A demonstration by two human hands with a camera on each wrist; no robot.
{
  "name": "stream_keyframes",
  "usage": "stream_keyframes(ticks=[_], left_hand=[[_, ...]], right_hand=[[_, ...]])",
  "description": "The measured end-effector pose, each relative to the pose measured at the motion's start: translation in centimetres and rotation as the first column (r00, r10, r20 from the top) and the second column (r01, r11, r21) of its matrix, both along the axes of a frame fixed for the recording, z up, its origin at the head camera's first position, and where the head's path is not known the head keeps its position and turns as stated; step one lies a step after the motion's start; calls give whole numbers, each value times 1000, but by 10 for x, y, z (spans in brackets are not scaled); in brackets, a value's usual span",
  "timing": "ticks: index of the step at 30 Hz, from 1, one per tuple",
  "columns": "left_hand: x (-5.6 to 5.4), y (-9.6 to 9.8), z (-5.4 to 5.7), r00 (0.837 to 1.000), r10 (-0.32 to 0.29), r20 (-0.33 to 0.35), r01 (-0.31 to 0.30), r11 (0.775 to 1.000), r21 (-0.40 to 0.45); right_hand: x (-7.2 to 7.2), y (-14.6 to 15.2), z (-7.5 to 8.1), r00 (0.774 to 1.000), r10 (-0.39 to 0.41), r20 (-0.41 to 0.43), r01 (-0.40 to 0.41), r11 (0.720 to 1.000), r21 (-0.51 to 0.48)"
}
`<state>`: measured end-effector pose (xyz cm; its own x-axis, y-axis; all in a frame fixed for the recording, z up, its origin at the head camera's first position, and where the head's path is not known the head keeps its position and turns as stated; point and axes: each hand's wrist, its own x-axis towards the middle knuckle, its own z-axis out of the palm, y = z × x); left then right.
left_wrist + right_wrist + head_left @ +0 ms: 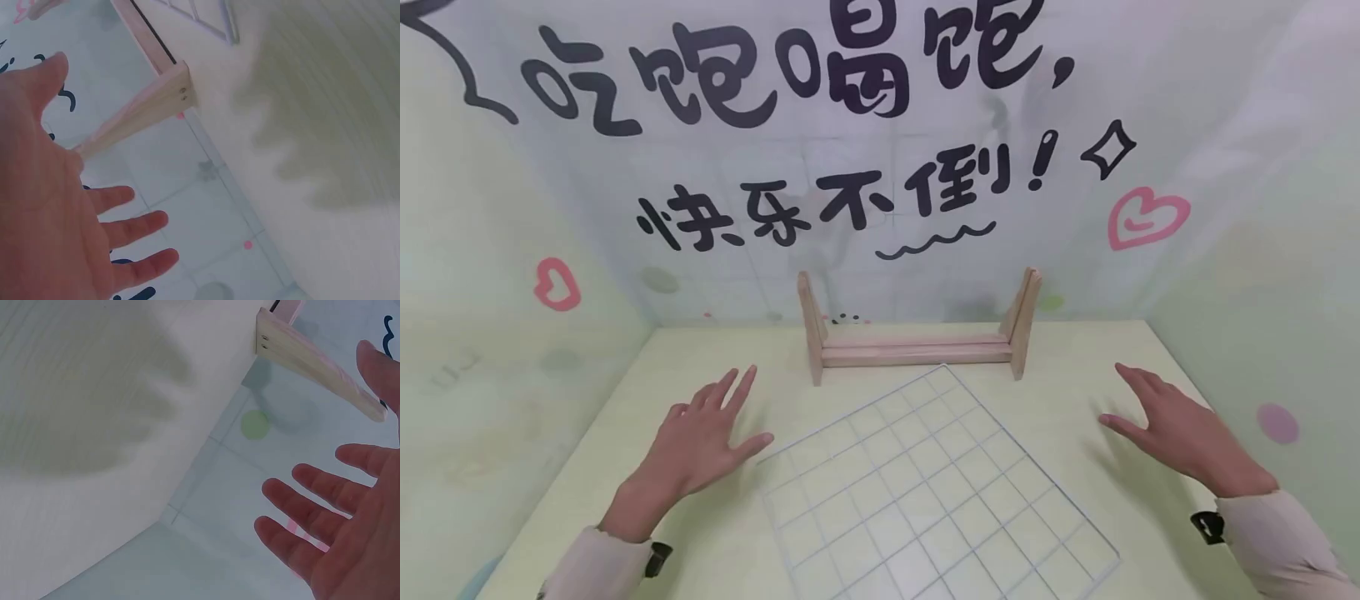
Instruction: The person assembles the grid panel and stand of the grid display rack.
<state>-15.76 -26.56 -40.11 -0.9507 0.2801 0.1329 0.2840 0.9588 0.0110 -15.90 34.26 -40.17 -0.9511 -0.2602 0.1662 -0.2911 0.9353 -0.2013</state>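
My left hand (pixel 696 446) hovers over the table's left side with its fingers spread and nothing in it. On the other side, my right hand (pixel 1172 425) is also raised above the tabletop, fingers extended and holding nothing. Between the two lies a white wire grid panel (pixel 925 492), turned at an angle, its far corner close to a wooden rack (pixel 917 357). That rack has two slanted uprights joined by low crossbars. One upright (pixel 144 106) shows beyond my palm in the left wrist view, and the other upright (pixel 319 365) appears in the right wrist view.
The pale wooden table (pixel 700 358) is bounded by a printed back wall (pixel 760 283) with black lettering. Side walls (pixel 1285 333) with faint coloured spots stand close to the left and right table edges. Both hands cast shadows on the tabletop.
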Motion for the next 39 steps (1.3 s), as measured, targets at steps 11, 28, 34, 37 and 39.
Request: stream_keyframes(ticks=[11,28,34,37,39], left_hand=[[23,22,15,894,146,424,-267,933,241],[66,43,-27,706,93,702,-467,807,362],[70,50,-31,726,64,684,-432,817,382],[70,57,-33,755,97,648,-410,842,351],[71,60,-35,771,125,624,-398,860,320]], right_hand=[[-10,-31,-14,987,-6,163,15,999,-52],[-28,-76,-26,804,170,570,133,883,-451],[-29,-91,-30,791,139,595,174,882,-437],[-29,-99,-31,789,115,603,187,891,-414],[-28,-103,-33,795,100,599,179,904,-388]])
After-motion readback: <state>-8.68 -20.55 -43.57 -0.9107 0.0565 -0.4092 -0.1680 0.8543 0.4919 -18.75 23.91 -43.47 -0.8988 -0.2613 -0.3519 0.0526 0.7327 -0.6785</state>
